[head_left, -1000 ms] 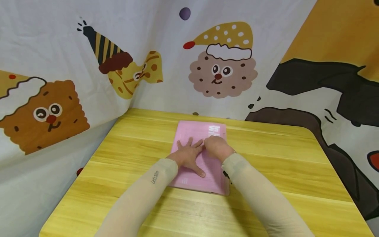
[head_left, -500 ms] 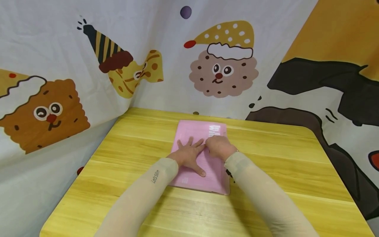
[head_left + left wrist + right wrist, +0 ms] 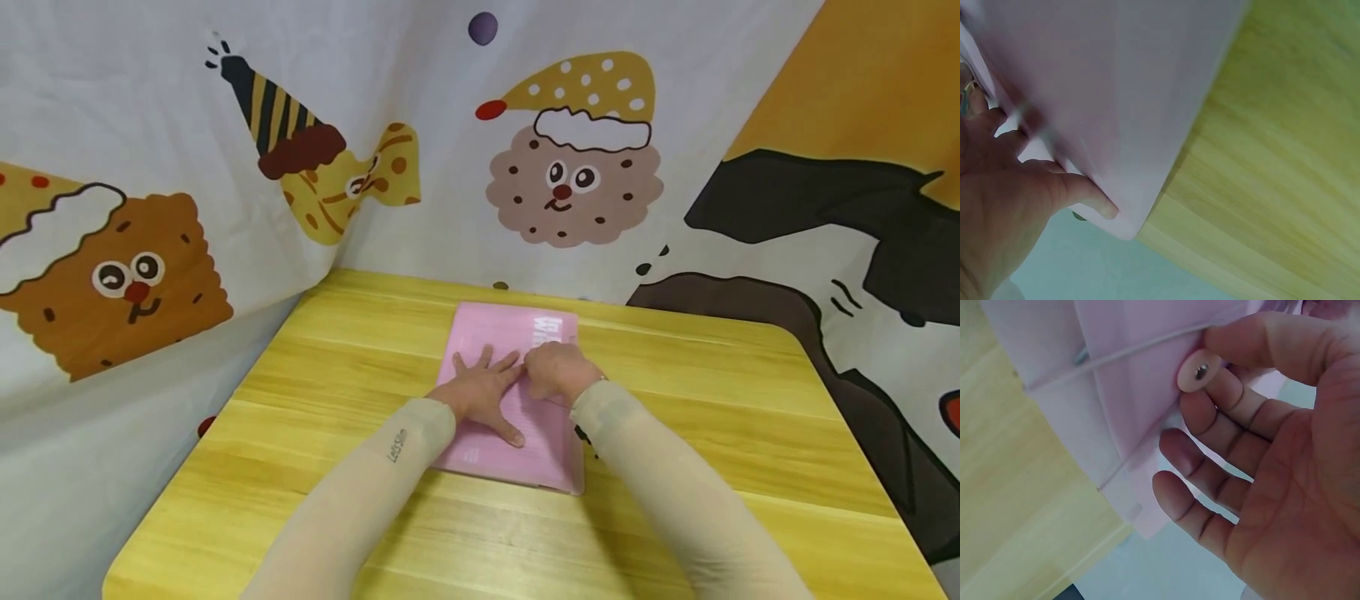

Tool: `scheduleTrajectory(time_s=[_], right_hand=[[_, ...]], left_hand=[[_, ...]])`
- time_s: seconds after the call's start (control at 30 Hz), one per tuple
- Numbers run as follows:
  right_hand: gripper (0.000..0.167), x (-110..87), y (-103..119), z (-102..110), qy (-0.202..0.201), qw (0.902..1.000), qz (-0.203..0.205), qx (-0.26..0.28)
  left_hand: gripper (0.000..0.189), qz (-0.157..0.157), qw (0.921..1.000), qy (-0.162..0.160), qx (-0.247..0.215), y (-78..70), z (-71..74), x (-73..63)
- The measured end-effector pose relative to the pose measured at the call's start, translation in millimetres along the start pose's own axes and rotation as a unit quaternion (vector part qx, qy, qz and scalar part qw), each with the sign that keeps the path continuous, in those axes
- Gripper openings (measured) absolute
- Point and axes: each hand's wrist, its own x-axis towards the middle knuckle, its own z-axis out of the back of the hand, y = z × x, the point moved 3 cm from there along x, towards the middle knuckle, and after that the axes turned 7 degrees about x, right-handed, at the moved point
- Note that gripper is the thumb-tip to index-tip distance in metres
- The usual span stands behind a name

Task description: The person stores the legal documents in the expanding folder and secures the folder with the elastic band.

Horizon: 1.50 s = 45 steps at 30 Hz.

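Note:
A pink document folder (image 3: 551,454) with white lettering lies flat on the wooden table. My left hand (image 3: 480,396) rests spread across its cover, fingers straight. The left wrist view shows the left hand (image 3: 1016,187) at the pink cover (image 3: 1135,94). Close beside it, my right hand (image 3: 558,367) is bent over the folder's right part. In the right wrist view, the right hand (image 3: 1272,437) pinches a thin elastic cord (image 3: 1129,350) by a round pink button (image 3: 1190,367) with a metal centre. The cord's two strands run to the folder's edge.
Yellow wood-grain tabletop (image 3: 712,400) surrounds the folder on all sides. Behind and at the left hangs a white cloth (image 3: 442,92) printed with cartoon biscuits; it meets the table's back edge.
The head view has shifted slightly, so the whole scene sits a little further right. The left hand stays on the cover; the right hand has moved barely, slightly rightward.

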Motion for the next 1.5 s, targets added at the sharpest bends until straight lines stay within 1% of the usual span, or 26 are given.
scheduleTrajectory(time_s=[0.2,0.33,0.43,0.57,0.63,0.67,0.77,0.87,0.97,1.03,1.13,1.2,1.27,1.5], right_hand=[[0.042,1.9,1,-3,-0.008,0.9999,-0.008,-0.007],[0.051,0.9,0,-5,-0.014,0.9998,-0.012,-0.012],[0.063,-0.5,-2,-6,-0.014,0.9998,-0.016,-0.001],[0.084,-2.0,-4,-6,-0.008,0.9996,-0.02,0.018],[0.092,-2.2,-4,-6,-0.005,0.9995,-0.02,0.023],[0.092,-2.0,-4,-6,-0.005,0.9995,-0.02,0.024],[0.086,-3.3,-8,-7,-0.014,0.9987,-0.007,0.048],[0.074,-6.9,-20,-12,-0.038,0.9941,0.026,0.099],[0.066,-10.7,-38,-22,-0.064,0.9829,0.067,0.159],[0.065,-13.8,-51,-30,-0.076,0.9744,0.084,0.194],[0.068,-18.4,-66,-39,-0.085,0.9655,0.092,0.228],[0.07,-20.6,-73,-42,-0.089,0.9626,0.094,0.238],[0.072,-21.6,-76,-44,-0.091,0.9618,0.097,0.239],[0.073,-21.1,-76,-45,-0.087,0.9627,0.1,0.236]], left_hand=[[0.139,0.003,1.0,0.0,0.003,1.1,-0.8,1.8],[0.139,0.002,1.0,0.0,0.003,2.0,-1.9,2.5],[0.139,0.0,1.0,0.0,0.001,1.6,-1.8,1.7],[0.139,0.0,1.0,0.002,-0.002,1.7,-1.4,1.3],[0.139,0.0,1.0,0.001,-0.003,2.0,-1.4,1.8],[0.139,-0.001,1.0,0.001,-0.003,2.0,-1.1,1.9],[0.139,-0.001,1.0,0.002,0.001,1.2,-1.2,2.0],[0.138,-0.002,1.0,0.004,0.008,-0.7,-1.2,2.1],[0.135,-0.002,0.9999,0.006,0.008,-2.8,-0.9,2.5],[0.135,0.0,0.9999,0.007,0.008,-3.7,-0.5,3.0],[0.135,0.003,0.9999,0.007,0.007,-3.9,0.2,3.8],[0.136,0.004,0.9999,0.008,0.008,-3.3,0.3,4.3],[0.136,0.005,0.9999,0.008,0.009,-2.5,0.2,4.4],[0.136,0.003,1.0,0.008,0.005,-0.2,-0.9,3.1]])
